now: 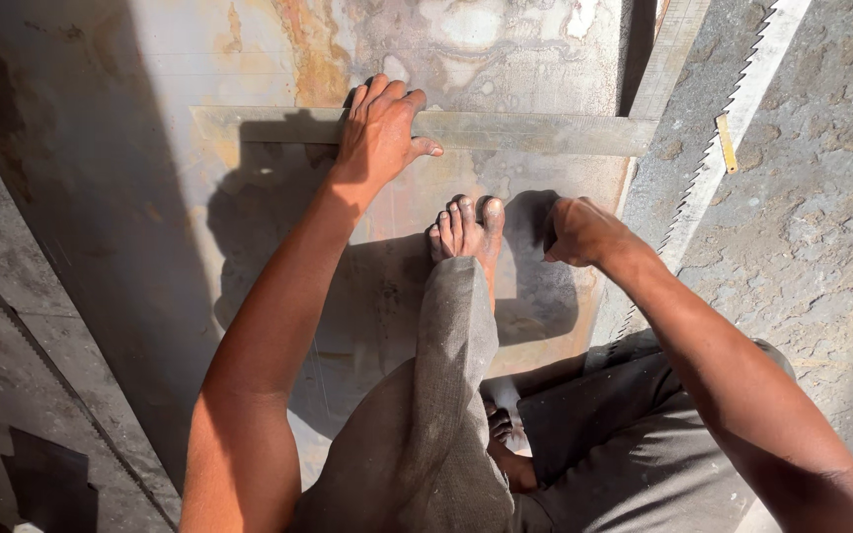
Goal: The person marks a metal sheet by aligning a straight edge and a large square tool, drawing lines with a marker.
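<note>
— Rough concrete floor [821, 247] in hard sunlight, with a stained, rusty metal sheet [150, 247] lying flat across it.

— And on the sheet?

— Long flat steel ruler [535, 132] laid crosswise at about 12 o'clock, running from the left part of the sheet out to its right edge.

— Left hand?

— Left hand [379, 133] pressed down on the ruler near its middle, fingers spread apart and curled over the far edge, thumb sticking out toward 3 o'clock. Flat on it, not wrapped around it.

— Right hand?

— Right hand [580, 232] at about 2 o'clock from the bare foot [468, 229], fingers drawn together in a loose fist, low over the sheet in its own shadow. Cannot tell whether anything sits inside the fist.

— Foot placement?

— Planted on the sheet just below the ruler, toes pointing to 12 o'clock, between the two hands. Grey trouser leg [451, 395] running back toward 6 o'clock. Second foot tucked underneath, partly hidden.

— Anything else nearby?

— Toothed saw blade [733, 128] lying along the sheet's right edge, slanting from 1 o'clock down toward 5 o'clock. Small yellowish strip [728, 143] just beside it on the concrete. Dark metal offcut [46, 484] at 8 o'clock.
</note>
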